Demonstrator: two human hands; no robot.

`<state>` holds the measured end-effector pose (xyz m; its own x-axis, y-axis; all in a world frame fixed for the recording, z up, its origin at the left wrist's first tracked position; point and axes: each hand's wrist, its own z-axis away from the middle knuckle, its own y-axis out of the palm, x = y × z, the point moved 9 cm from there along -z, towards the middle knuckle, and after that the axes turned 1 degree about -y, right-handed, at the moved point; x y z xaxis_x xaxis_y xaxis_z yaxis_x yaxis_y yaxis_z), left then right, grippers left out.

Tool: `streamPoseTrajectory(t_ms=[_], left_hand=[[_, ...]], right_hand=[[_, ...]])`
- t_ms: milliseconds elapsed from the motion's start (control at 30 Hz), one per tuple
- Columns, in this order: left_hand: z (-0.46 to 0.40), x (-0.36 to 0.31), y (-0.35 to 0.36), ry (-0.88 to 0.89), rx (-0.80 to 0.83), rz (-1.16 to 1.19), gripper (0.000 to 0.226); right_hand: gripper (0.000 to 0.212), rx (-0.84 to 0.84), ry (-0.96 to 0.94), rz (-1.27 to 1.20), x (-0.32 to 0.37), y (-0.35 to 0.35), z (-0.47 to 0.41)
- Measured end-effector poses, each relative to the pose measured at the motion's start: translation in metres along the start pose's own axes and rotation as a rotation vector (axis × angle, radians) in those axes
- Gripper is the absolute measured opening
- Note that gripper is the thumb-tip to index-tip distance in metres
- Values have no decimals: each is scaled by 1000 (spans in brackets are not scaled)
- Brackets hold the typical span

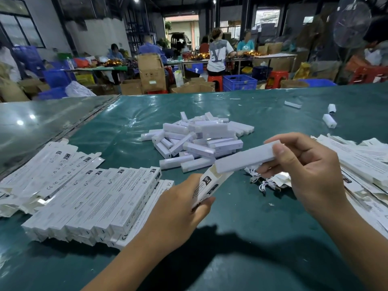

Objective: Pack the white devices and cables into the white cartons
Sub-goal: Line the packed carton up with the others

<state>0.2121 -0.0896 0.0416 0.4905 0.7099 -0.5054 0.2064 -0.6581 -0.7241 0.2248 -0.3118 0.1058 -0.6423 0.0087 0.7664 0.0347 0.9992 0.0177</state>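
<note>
Green work table (231, 238), warehouse behind. My left hand (178, 206) grips an open white carton (206, 185); my right hand (310, 171) pinches a white device (245, 158), its end at the carton mouth. Device pile (197, 139) at 12 o'clock, cables (264, 181) under my right hand, packed cartons (94, 200) at 9 o'clock.

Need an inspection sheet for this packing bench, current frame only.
Surface: green table, glossy, wrinkled cover.
Job's things: pile of white devices at centre; row of filled cartons left; flat cartons right.
Clutter: stray devices far right.
Grippers: left hand holds open carton; right hand holds device at its mouth.
Cables: white cables under right hand.
Surroundings: workers, blue crates, cardboard boxes.
</note>
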Motion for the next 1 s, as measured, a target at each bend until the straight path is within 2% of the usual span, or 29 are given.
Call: streamPoseTrajectory(t_ms=[167,400,533,633,800,1000], left_hand=[[1,-2,-1,12,-13,-2,26],[4,-12,4,71,46,-85,30],[5,-20,5,96,51,-90,31],[5,-20,2,74,17,-34,28],[2,-9,-13,12,-117,174,19],[2,-3,-7,-57,-95,357,29]], right_hand=[[11,46,-24,77,2,-3,0],[19,138,-21,160,-4,-6,-5],[20,357,-11,300,-15,21,4],[38,474,-19,341,-21,37,12],[27,149,63,355,-30,-5,-6],[19,23,155,415,-47,-24,-7]])
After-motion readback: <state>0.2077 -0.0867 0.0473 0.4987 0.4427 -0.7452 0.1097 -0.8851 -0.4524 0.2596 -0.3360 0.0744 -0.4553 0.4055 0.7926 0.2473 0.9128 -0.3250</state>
